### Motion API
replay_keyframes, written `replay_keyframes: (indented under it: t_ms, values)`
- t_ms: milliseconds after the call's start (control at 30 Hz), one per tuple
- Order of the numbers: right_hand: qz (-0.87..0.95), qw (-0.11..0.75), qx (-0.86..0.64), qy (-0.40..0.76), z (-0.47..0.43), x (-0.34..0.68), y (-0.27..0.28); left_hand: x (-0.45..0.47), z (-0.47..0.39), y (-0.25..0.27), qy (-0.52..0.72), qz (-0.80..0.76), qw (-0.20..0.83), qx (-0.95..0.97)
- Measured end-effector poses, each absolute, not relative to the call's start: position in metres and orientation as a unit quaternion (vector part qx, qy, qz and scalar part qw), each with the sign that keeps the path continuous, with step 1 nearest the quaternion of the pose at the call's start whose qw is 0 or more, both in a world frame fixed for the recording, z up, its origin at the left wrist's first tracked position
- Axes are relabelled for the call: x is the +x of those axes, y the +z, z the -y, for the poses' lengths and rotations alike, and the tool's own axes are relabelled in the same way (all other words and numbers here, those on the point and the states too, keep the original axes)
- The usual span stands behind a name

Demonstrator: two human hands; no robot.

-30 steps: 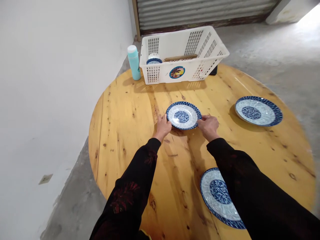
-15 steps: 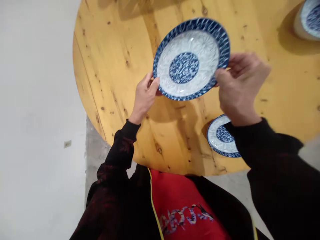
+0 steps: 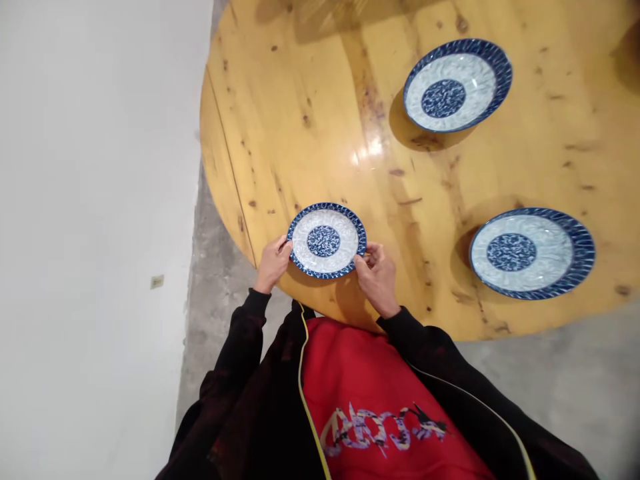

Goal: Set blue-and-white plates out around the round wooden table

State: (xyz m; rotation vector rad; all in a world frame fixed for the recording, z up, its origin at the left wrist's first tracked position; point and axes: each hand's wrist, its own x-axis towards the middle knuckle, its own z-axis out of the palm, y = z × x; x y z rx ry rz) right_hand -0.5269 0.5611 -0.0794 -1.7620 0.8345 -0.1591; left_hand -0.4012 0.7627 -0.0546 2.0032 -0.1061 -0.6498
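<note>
A small blue-and-white patterned plate (image 3: pixel 326 241) lies on the round wooden table (image 3: pixel 320 120) close to its near edge. My left hand (image 3: pixel 273 263) grips the plate's left rim, and my right hand (image 3: pixel 376 276) grips its right rim. Both sleeves are black. The plate looks level and low on the tabletop; whether it rests fully on the wood I cannot tell.
Two more blue-and-white plates lie on the table, one at the far middle (image 3: pixel 457 84) and one at the near right (image 3: pixel 531 251). A white wall (image 3: pixel 90 200) runs along the left. Grey concrete floor (image 3: pixel 560 380) shows below the table edge.
The plate came from the table's middle, was lifted toward me, and now sits low at the near edge, both hands still on its rim. My view has tilted down.
</note>
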Motion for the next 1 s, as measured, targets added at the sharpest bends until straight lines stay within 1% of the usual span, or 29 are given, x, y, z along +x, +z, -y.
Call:
replay_keyframes:
  t_ms: [200,333,633,833,1000]
  values:
    - [-0.4,0.521,-0.747,-0.099,-0.575,-0.509,-0.095,-0.372,-0.761,-0.071,-0.204,0.103,0.442,0.867]
    - [-0.422,0.504,-0.744,-0.118,-0.576,-0.492,-0.099,-0.347,-0.748,-0.078,-0.171,0.146,0.426,0.876]
    - [-0.468,0.475,-0.734,-0.131,-0.579,-0.473,-0.097,-0.318,-0.731,-0.088,-0.141,0.172,0.415,0.882]
    - [-0.46,0.489,-0.728,-0.138,-0.582,-0.471,-0.105,-0.315,-0.733,-0.091,-0.136,0.173,0.429,0.876]
    - [-0.459,0.483,-0.731,-0.144,-0.582,-0.469,-0.105,-0.312,-0.734,-0.098,-0.138,0.172,0.445,0.868]
